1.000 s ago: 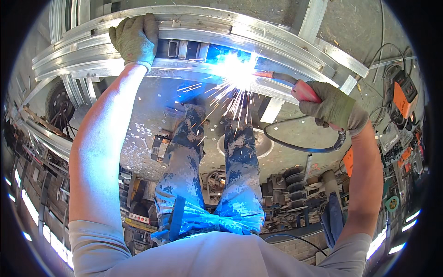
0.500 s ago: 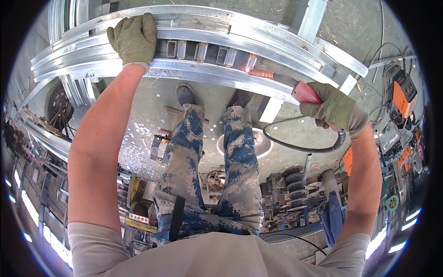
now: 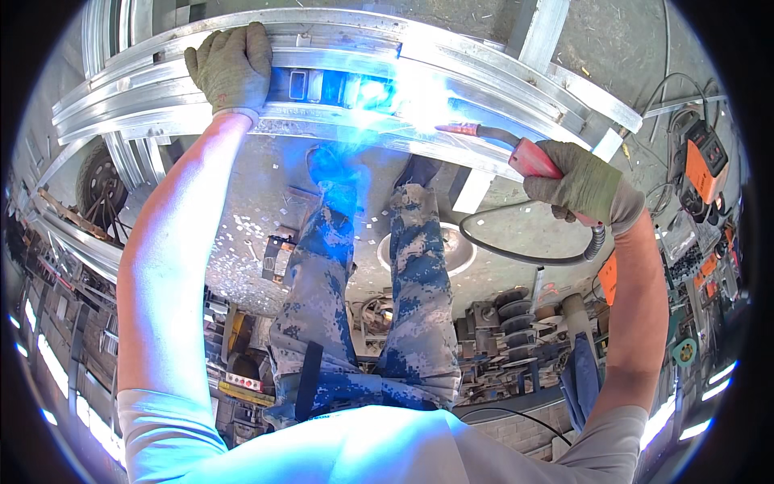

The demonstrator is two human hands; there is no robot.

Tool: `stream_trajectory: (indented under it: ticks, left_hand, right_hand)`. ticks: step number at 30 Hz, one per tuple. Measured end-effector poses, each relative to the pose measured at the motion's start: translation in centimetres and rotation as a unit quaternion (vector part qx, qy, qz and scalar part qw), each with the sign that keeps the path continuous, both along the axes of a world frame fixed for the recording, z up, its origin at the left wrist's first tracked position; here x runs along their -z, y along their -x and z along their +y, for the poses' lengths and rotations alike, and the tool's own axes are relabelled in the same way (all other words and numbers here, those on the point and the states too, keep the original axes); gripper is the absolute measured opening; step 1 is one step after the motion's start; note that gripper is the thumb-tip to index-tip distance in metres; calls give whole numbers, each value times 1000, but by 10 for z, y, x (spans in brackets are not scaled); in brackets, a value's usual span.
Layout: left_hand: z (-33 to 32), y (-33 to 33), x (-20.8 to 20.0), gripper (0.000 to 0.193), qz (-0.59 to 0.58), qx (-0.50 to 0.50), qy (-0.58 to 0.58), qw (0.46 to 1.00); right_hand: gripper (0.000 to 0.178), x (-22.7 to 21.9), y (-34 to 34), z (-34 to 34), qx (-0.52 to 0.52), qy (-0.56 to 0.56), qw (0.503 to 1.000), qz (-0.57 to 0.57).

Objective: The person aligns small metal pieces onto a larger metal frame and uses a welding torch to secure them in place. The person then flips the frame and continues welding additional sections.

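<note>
Over littered grey floor [image 3: 266, 185], silvery rails [image 3: 500, 73], red-handled torch [image 3: 536, 160], orange-fronted machine [image 3: 705, 172]

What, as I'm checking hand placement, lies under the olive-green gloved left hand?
The olive-green gloved left hand rests on long silvery metal rails, visible either side. The stretch directly beneath is covered.

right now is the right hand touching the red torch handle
Touching. The head view shows the gloved right hand wrapped around the red torch handle, whose front end sticks out.
</note>
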State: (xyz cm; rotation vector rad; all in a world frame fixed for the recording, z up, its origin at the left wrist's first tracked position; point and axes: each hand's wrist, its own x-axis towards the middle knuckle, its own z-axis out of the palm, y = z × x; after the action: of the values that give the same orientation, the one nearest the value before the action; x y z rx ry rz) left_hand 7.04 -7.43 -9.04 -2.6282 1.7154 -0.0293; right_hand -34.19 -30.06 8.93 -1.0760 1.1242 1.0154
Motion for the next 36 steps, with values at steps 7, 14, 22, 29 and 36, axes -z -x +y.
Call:
stream_trajectory:
  ticks: [7, 14, 22, 29, 36]
  left_hand:
    - [1, 0, 3, 41, -9, -3, 4, 1000]
    - [-2, 1, 2, 43, 10, -3, 11, 1000]
    - [-1, 0, -1, 42, 17, -8, 5, 1000]
    - [-2, 0, 0, 39, 4, -5, 7, 1000]
    - [-4, 0, -1, 41, 0, -19, -8, 1000]
  right_hand:
    - [43, 0, 1, 0, -5, 8, 1000, -8]
    - [43, -3, -1, 1, -9, 13, 1000, -4]
    - [43, -5, -2, 1, 23, 17, 1000, 1]
    - [45, 3, 8, 2, 18, 5, 1000, 2]
    - [49, 2, 6, 1, -2, 22, 1000, 11]
